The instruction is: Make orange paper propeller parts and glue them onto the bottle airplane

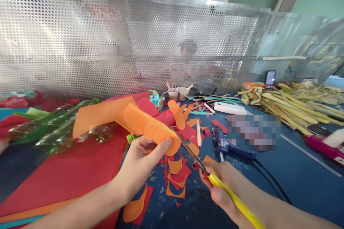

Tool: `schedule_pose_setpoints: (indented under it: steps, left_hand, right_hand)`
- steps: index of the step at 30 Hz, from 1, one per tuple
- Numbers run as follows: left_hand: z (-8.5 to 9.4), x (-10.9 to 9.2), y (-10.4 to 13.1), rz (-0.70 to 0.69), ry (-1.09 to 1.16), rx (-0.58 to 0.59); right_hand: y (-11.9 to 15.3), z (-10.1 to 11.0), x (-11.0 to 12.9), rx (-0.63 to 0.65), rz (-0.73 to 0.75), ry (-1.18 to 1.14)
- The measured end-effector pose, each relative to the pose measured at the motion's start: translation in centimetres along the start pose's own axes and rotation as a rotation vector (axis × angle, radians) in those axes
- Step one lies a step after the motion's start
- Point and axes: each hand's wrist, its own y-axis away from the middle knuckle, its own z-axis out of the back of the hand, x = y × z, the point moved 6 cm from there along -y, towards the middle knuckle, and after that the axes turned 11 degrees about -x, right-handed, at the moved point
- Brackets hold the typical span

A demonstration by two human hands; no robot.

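Note:
My left hand (pixel 146 162) pinches an orange craft sheet (pixel 99 116) between thumb and fingers, with a rounded, petal-like orange piece (pixel 137 120) lying over it. In my right hand (pixel 228 186) are scissors (pixel 228 193) with yellow handles and dark blades. The blades reach up to the right edge of the orange sheet; whether they are parted there I cannot tell. Below the hands lie orange scraps (pixel 176 166) and red offcuts (pixel 185 173). A cut-out orange piece with rounded lobes (pixel 180 114) rests just beyond the sheet.
Red sheets (pixel 72 175) are stacked at left, beside green plastic bottles (pixel 64 132). A blue glue gun (pixel 228 145) with a black cord lies right of a white marker (pixel 198 133). Dried stalks (pixel 287 109) and a phone (pixel 270 78) are farther right. A perforated metal screen (pixel 150 35) stands behind.

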Motion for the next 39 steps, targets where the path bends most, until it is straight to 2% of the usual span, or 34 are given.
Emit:
schedule_pose_setpoints:
  steps: [12, 19, 24, 29, 39]
  left_hand:
    - [0.09, -0.21, -0.27, -0.055, -0.075, -0.031]
    - [-0.20, -0.08, -0.10, -0.008, -0.040, 0.001]
    - [-0.15, -0.32, -0.17, -0.013, -0.091, -0.023]
    - [-0.02, -0.06, -0.14, 0.012, -0.091, 0.000]
    - [-0.06, -0.11, -0.13, -0.022, -0.133, -0.007]
  right_hand:
    - [-0.12, -0.02, -0.20, -0.010, -0.009, 0.033]
    - [-0.09, -0.16, -0.12, -0.012, 0.021, 0.030]
    - [-0.12, -0.03, 0.17, -0.005, 0.009, 0.033]
    - [-0.13, 0.08, 0.17, -0.014, 0.013, 0.108]
    - [-0.22, 0.01, 0.53, -0.017, 0.101, 0.105]
